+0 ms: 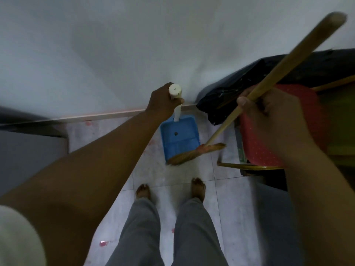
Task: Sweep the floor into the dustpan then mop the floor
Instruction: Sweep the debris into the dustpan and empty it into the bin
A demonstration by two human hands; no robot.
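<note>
Sweeping step, I'd say; mopping comes after. The left hand (pixel 163 102) is wrapped round the top of the white plastic upright handle (pixel 174 91), arm stretched forward and down, steadying the blue plastic dustpan (pixel 178 143) on the pale tiled floor (pixel 172 175), right by the skirting (pixel 115 113). The right hand (pixel 269 120), raised close to my camera, clutches the long wooden broom stick (pixel 284 62), fingers curled, thumb along it; the stick slants down to the left. The straw bristles (pixel 192 153) sit at the pan's open lip. A dark speck (pixel 175 133) lies inside. Next, I reckon: short strokes into the pan, pan held firm. A red dotted chair seat (pixel 259 150) and black plastic bag (pixel 240 89) crowd the right.
</note>
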